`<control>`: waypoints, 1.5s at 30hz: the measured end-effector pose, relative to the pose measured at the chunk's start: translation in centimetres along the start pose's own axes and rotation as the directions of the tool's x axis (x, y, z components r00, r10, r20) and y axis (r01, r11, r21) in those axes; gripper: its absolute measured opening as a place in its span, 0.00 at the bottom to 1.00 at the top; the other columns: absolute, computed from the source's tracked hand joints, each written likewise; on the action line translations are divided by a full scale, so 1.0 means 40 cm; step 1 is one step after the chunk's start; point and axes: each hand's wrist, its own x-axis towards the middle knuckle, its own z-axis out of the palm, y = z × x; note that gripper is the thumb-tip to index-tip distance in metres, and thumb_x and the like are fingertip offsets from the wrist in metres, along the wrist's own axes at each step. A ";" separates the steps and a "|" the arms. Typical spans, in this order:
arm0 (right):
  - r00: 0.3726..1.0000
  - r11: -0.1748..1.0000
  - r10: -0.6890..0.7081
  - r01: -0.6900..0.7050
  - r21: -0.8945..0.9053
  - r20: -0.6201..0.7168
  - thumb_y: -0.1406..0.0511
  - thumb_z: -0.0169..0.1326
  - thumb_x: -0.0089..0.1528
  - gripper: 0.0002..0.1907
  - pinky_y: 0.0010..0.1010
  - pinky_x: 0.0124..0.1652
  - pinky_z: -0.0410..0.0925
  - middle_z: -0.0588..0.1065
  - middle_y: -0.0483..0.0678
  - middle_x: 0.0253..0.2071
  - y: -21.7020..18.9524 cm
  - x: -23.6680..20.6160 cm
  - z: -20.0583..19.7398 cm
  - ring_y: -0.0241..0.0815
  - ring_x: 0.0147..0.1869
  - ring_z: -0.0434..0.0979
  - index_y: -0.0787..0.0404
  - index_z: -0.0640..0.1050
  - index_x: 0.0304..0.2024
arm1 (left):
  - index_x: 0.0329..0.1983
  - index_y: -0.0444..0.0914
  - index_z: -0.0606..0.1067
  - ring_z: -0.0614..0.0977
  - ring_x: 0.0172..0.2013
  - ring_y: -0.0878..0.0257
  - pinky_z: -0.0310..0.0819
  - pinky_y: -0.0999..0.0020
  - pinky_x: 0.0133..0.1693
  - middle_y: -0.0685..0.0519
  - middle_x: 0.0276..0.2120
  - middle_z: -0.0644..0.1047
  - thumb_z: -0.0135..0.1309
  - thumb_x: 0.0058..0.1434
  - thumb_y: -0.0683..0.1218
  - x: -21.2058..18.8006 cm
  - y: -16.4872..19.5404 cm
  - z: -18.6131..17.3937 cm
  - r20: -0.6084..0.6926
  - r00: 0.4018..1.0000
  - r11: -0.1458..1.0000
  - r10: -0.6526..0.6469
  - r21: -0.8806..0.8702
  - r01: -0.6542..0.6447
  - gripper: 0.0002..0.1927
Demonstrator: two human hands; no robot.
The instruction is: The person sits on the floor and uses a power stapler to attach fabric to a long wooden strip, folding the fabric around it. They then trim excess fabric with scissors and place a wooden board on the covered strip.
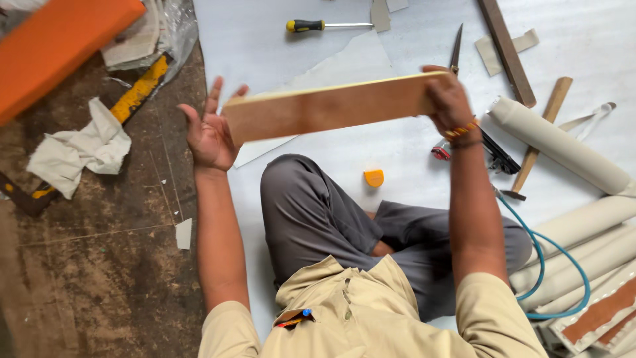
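I hold a long flat wooden board (324,109) up in front of me, above my crossed legs. My right hand (447,99) grips its right end, fingers wrapped over the edge. My left hand (212,129) is spread flat with fingers apart, its palm pressed against the board's left end. The board is tan with a pale top edge and tilts slightly up to the right.
I sit on a white sheet (265,40). On it lie a yellow-handled screwdriver (318,25), a blade (457,46), a small orange object (373,178), a hammer (540,136), a wooden strip (507,50), cream rolls (563,146) and a blue hose (550,265). An orange cushion (59,46) and crumpled cloth (79,149) lie left.
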 end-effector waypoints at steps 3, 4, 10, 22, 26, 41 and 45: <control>0.981 0.981 0.159 -0.170 -0.091 -0.111 0.58 0.60 0.64 0.25 0.35 0.31 0.76 0.75 0.48 0.43 0.140 0.140 0.023 0.42 0.41 0.81 0.61 0.65 0.56 | 0.75 0.35 0.61 0.76 0.57 0.55 0.74 0.57 0.57 0.45 0.58 0.74 0.48 0.75 0.54 0.004 -0.074 -0.145 -0.087 0.996 0.949 0.009 0.316 0.019 0.31; 0.983 0.967 0.112 -0.142 -0.212 -0.146 0.57 0.61 0.66 0.26 0.32 0.34 0.75 0.75 0.49 0.44 0.187 0.177 0.033 0.40 0.43 0.79 0.64 0.68 0.57 | 0.78 0.36 0.61 0.75 0.54 0.56 0.74 0.58 0.52 0.45 0.54 0.74 0.52 0.75 0.49 0.005 -0.111 -0.197 -0.215 0.974 0.921 0.065 0.389 0.025 0.31; 0.990 0.848 -0.073 -0.003 -0.530 -0.122 0.54 0.62 0.67 0.27 0.28 0.48 0.75 0.78 0.46 0.49 0.369 0.235 0.066 0.36 0.50 0.79 0.66 0.74 0.59 | 0.75 0.32 0.57 0.74 0.65 0.57 0.71 0.63 0.64 0.43 0.68 0.69 0.51 0.74 0.40 -0.019 -0.276 -0.381 -0.328 0.827 0.632 0.457 0.774 -0.042 0.29; 0.966 0.571 -0.221 0.018 -0.821 -0.133 0.58 0.63 0.68 0.23 0.28 0.42 0.69 0.71 0.46 0.44 0.346 0.113 0.083 0.36 0.43 0.71 0.64 0.77 0.61 | 0.74 0.28 0.60 0.68 0.71 0.52 0.64 0.59 0.70 0.41 0.71 0.64 0.52 0.74 0.39 -0.153 -0.356 -0.317 -0.225 0.772 0.281 0.595 0.958 0.063 0.28; 0.962 0.619 -0.232 0.029 -0.785 -0.148 0.59 0.63 0.68 0.23 0.27 0.42 0.69 0.71 0.47 0.46 0.325 0.097 0.102 0.35 0.44 0.72 0.65 0.76 0.60 | 0.72 0.28 0.62 0.70 0.68 0.51 0.68 0.59 0.68 0.41 0.68 0.63 0.55 0.72 0.41 -0.171 -0.369 -0.293 -0.288 0.738 0.387 0.611 0.921 0.039 0.28; 0.870 0.587 -0.333 -0.110 -0.802 -0.363 0.62 0.57 0.72 0.11 0.26 0.47 0.75 0.79 0.47 0.48 0.292 0.068 -0.091 0.36 0.48 0.80 0.63 0.81 0.51 | 0.64 0.30 0.71 0.75 0.53 0.62 0.77 0.71 0.47 0.46 0.60 0.68 0.57 0.73 0.43 -0.256 -0.320 -0.397 -0.352 0.627 0.321 0.695 0.932 0.167 0.20; 0.909 0.331 -0.299 -0.185 -0.925 -0.289 0.63 0.64 0.65 0.12 0.32 0.43 0.74 0.77 0.52 0.40 0.301 0.080 -0.104 0.44 0.42 0.79 0.66 0.78 0.44 | 0.57 0.30 0.72 0.75 0.48 0.62 0.76 0.70 0.49 0.47 0.54 0.68 0.61 0.72 0.40 -0.267 -0.297 -0.413 -0.373 0.697 0.138 0.613 0.919 0.370 0.16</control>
